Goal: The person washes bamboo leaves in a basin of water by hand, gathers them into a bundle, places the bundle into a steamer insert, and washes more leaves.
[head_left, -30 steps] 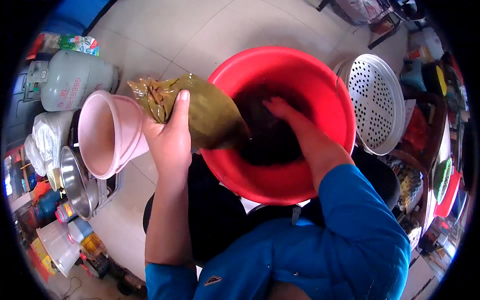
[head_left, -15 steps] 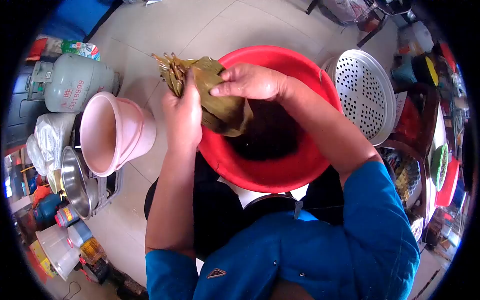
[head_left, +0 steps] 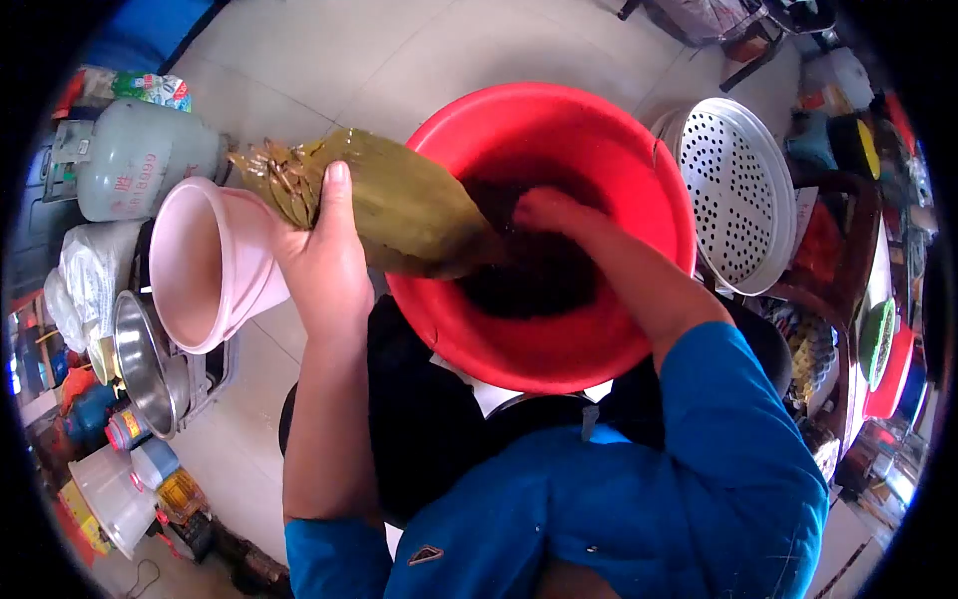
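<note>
A bundle of long green-brown leaves (head_left: 399, 205) with brown stem ends at its left is gripped by my left hand (head_left: 329, 250), thumb on top. Its right tips reach over the rim of a large red basin (head_left: 539, 369). Dark contents (head_left: 529, 285) fill the bottom of the basin; what they are cannot be made out. My right hand (head_left: 554, 212) is down inside the basin over the dark contents, its fingers curled and partly lost in shadow.
To the left stand a pink bucket (head_left: 235, 260), a steel bowl (head_left: 150, 364) and a gas cylinder (head_left: 150, 160). On the right are a perforated metal tray (head_left: 733, 195) and a wooden chair (head_left: 848, 260). A white tub (head_left: 115, 499) lies at the lower left.
My right hand has left the leaf bundle and moved down into the basin. My left hand has shifted left and lower with the bundle, whose leaves now stretch out toward the right.
</note>
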Motion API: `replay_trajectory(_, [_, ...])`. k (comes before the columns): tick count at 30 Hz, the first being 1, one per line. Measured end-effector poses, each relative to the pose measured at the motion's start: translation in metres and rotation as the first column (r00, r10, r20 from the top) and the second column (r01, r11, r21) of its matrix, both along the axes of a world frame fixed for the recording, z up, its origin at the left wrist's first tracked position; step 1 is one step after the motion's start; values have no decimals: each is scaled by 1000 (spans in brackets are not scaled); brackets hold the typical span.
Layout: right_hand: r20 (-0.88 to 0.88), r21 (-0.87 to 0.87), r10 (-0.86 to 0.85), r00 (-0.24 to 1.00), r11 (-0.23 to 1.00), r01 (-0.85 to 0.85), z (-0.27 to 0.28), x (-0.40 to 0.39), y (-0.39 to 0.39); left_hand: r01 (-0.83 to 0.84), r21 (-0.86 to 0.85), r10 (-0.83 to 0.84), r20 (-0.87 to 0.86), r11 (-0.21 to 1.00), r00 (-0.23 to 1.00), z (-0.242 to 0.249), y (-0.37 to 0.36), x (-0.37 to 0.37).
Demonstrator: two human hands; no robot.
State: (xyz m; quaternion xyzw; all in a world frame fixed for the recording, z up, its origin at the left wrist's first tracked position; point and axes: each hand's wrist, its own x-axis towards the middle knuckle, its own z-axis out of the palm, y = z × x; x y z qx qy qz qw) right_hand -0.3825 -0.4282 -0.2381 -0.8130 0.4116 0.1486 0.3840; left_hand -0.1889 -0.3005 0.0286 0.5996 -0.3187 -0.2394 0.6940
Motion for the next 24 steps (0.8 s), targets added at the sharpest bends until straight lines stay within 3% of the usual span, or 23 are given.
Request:
replay_trajectory(1, [-1, 2, 1, 1000, 1000, -1, -8, 4, -6, 24, 4, -24, 3, 1000, 1000, -2, 0, 2])
replay_trajectory(2, [344, -160, -186, 920, 954, 252, -16, 9, -10, 47, 9, -47, 6, 999, 999, -3, 1, 4])
replay_trajectory(4, [668, -210, -270, 693, 825, 524, -15, 21, -12, 42, 69, -43, 23, 997, 999, -4, 2, 5])
replay_trajectory(5, [520, -118, -190, 833, 950, 290, -14, 24, -11, 68, 86, -72, 39, 994, 997, -9, 2, 7])
replay_trajectory(6, [373, 23, -54, 926, 999, 49, -11, 27, -11, 93, 103, -98, 52, 990, 994, -13, 1, 10])
replay_trajectory(7, [372, 27, -52, 927, 999, 45, -29, 27, -15, 99, 91, -103, 43, 991, 994, -10, -1, 9])
replay_trajectory(9, [333, 287, -387, 860, 910, 299, -48, 26, -16, 90, 127, -99, 63, 988, 993, -6, -2, 9])
replay_trajectory(10, [332, 289, -382, 862, 912, 293, -48, 22, -14, 90, 148, -104, 87, 985, 991, -6, -2, 10])
replay_trajectory(12, [557, 144, -504, 660, 841, 521, -40, 9, 0, 82, 143, -92, 66, 986, 994, -8, -3, 10])
replay_trajectory(13, [556, 142, -505, 660, 841, 523, -38, 5, 8, 82, 137, -89, 45, 987, 995, -9, -3, 9])
replay_trajectory(15, [366, 182, -651, 665, 751, 635, -36, -1, 20, 88, 112, -92, 23, 990, 996, -13, -5, 6])
replay_trajectory(19, [294, 289, -646, 704, 762, 579, -47, -10, 10, 87, 145, -94, 45, 986, 995, -10, -4, 1])
replay_trajectory(21, [372, 54, -536, 757, 827, 559, -57, -12, 14, 77, 139, -84, 44, 987, 996, -10, -3, -4])
replay_trajectory(22, [377, 47, -536, 755, 826, 562, -58, -12, 8, 69, 132, -76, 48, 989, 996, -10, -5, -5])
replay_trajectory(24, [364, -379, -335, 869, 799, 467, -58, -10, -4, 65, 133, -71, 42, 989, 997, -11, -6, -5])
